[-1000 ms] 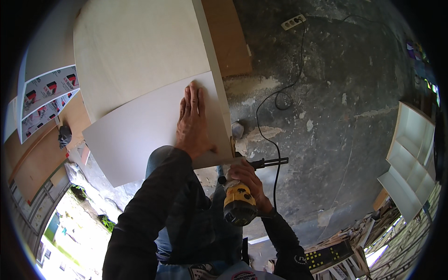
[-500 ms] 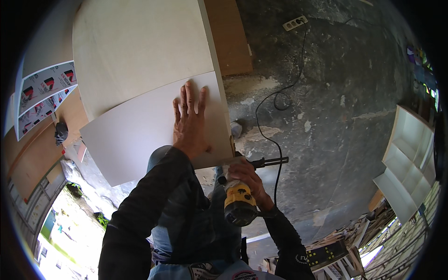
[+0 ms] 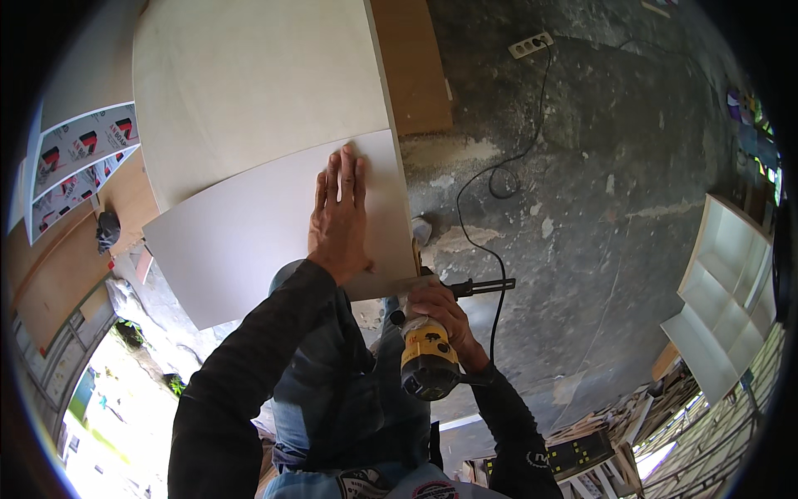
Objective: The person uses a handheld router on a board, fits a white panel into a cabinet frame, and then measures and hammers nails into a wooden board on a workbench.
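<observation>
White panel (image 3: 249, 249), lying flat on a larger board (image 3: 249, 91), looks stiff, light & slick, so I pin it w/ left hand (image 3: 338, 218) fingers flat, near its edge, right hand (image 3: 440, 312) wrapped round yellow drill (image 3: 426, 366).

left hand (image 3: 339, 218): flat on white panel (image 3: 249, 241), fingers spread | right hand (image 3: 440, 312): fist (wrapped tight) at the panel's near edge

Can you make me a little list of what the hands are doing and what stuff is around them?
left hand: flat on the white board, fingers spread
right hand: gripping the yellow power tool at the board's edge
cord: black, runs over the floor to a white socket strip
floor: grey, patchy concrete
far right: white shelf unit
</observation>
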The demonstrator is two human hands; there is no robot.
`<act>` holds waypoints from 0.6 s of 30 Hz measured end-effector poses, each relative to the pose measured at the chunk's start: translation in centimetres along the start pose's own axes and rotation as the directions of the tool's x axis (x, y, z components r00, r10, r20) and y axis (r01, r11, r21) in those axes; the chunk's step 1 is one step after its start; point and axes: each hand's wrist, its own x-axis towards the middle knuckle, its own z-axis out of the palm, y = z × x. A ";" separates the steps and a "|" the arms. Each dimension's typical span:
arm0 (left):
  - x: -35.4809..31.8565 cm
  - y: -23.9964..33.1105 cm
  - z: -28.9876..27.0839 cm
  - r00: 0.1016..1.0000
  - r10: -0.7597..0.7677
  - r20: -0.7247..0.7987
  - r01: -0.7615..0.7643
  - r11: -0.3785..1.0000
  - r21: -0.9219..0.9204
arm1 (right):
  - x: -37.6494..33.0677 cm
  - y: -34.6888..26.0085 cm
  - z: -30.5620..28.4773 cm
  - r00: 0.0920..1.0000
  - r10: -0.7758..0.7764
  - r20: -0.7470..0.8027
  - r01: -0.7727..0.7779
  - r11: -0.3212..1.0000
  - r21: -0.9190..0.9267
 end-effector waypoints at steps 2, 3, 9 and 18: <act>0.1 0.2 -0.1 1.000 -0.007 0.008 0.007 1.000 0.016 | 0.1 0.1 -0.1 1.000 0.008 0.012 -0.008 1.000 -0.011; 0.1 0.3 -0.2 1.000 -0.008 0.012 0.008 1.000 0.024 | 0.0 0.1 -0.1 1.000 0.014 0.017 -0.013 1.000 -0.018; 0.1 0.3 -0.2 1.000 -0.015 0.007 0.015 1.000 0.002 | 0.2 0.7 -0.3 0.998 0.039 0.046 -0.041 0.998 0.055; 0.2 0.2 -0.1 1.000 -0.016 0.013 0.016 1.000 -0.011 | 1.2 0.3 -0.5 0.997 0.036 0.063 -0.035 0.999 -0.029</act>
